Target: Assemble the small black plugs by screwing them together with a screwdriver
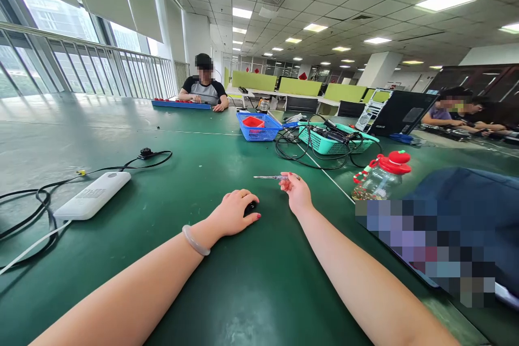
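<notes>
My left hand rests on the green table, its fingers wrapped round a small black object that is mostly hidden under the palm. A pale bracelet circles the left wrist. To the right, my right hand pinches the handle of a thin screwdriver, whose slim metal shaft points left, above and beyond the black object. The screwdriver tip does not touch the object.
A white power bank with black cables lies left. Ahead are a blue basket and a teal basket of cables. A red-lidded jar and dark blue bag stand right. A person sits across the table.
</notes>
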### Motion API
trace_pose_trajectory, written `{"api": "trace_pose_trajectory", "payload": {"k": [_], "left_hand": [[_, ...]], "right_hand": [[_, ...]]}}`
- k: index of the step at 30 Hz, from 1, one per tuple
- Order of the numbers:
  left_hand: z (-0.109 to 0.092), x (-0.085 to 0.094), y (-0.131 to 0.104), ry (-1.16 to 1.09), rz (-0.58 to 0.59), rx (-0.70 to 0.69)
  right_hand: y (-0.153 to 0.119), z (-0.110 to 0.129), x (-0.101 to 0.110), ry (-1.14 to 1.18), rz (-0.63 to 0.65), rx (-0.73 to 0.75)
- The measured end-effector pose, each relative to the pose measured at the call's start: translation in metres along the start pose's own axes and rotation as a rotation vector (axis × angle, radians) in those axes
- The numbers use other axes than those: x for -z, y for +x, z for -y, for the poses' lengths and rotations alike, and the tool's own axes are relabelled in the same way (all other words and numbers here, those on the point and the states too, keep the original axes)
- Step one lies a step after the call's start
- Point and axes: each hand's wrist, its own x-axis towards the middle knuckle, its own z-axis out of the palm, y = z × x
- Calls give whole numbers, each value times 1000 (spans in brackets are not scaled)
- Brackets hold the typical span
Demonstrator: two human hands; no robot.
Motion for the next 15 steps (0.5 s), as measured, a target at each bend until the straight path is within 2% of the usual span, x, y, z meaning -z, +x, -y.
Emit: {"api": "trace_pose_trajectory", "payload": {"k": [5,8,12,15], "left_hand": [[-18,-3,-10,46,-35,28],[-27,1,-30,53,-29,43],[-34,17,-85,21,-17,82],[-24,34,-136,21,-28,172]], "right_hand": [[-7,2,2,10,-10,8],[-12,5,4,14,-14,12],[-18,8,5,30,-11,12],[-19,10,6,44,-5,3]]}}
